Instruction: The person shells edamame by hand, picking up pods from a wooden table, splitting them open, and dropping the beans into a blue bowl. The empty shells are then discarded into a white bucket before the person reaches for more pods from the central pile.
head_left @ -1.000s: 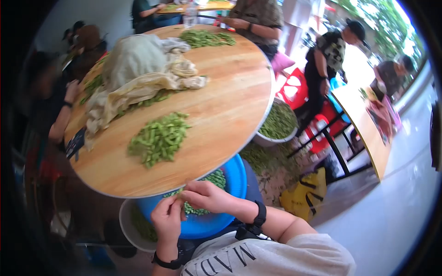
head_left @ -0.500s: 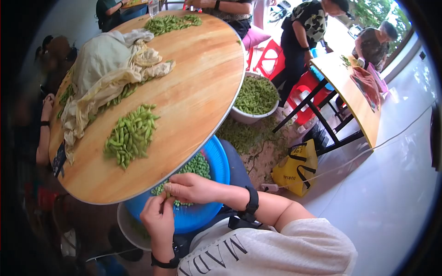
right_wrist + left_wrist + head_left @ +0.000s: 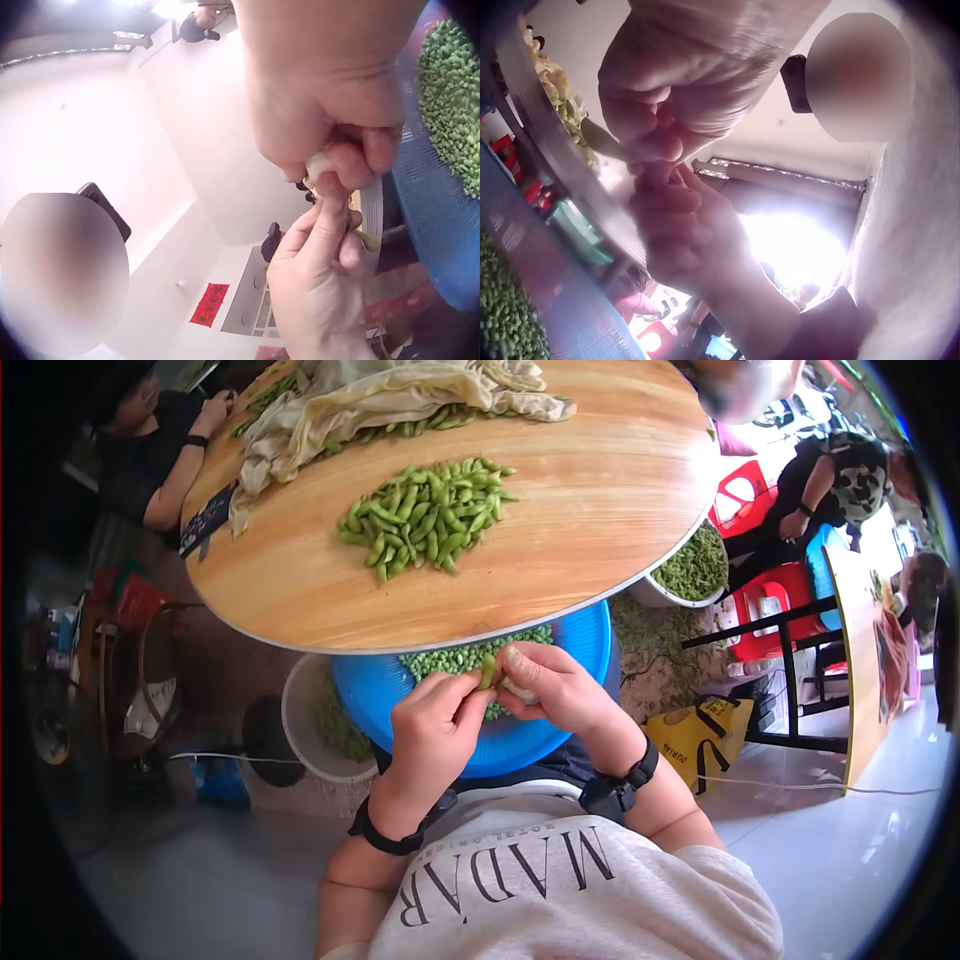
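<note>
bean pod [image 3: 487, 672], pinched in my left grip [image 3: 436, 722] above the blue basin [image 3: 510, 748]; whether my right grip [image 3: 560, 688] pinches it too, i can't tell. likely light, bendy; best held near one end.

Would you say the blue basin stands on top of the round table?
No, the blue basin sits lower, with the edge of the round table hiding part of it.

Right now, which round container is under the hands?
The blue basin with shelled beans; the left tub and right tub are pale and stand aside.
</note>
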Demonstrator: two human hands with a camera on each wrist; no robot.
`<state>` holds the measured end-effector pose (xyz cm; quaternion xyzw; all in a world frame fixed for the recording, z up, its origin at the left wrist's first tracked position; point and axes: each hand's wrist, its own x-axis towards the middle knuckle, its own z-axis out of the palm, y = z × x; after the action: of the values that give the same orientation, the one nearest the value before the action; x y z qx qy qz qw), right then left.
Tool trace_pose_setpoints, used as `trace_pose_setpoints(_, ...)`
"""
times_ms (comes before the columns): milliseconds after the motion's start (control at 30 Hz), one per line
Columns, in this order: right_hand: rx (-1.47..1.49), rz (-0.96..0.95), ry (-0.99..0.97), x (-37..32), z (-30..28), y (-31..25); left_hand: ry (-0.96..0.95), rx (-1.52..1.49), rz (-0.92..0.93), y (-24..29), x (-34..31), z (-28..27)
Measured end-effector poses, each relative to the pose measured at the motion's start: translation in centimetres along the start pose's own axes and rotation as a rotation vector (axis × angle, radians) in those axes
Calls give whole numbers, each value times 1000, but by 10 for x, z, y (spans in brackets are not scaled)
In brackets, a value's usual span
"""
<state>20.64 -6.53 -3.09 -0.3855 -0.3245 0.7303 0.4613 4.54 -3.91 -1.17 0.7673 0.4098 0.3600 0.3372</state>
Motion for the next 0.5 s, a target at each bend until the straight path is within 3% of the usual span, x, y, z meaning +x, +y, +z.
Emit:
trace_pose_setpoints(200, -227, -84, 81, 10, 4, 6, -2, 116, 149, -4, 1, -3)
trace_pose_setpoints(267, -397, -124, 104, 7, 7, 3, 10, 56, 75, 0, 1, -3)
trace_pose_setpoints(333, -330, -210, 105, 4, 12, -1, 25, 59, 77, -10, -4, 2)
trace_pose_setpoints(500, -384, -326, 111, 8, 5, 15, 60, -394, -309, -7, -8, 13)
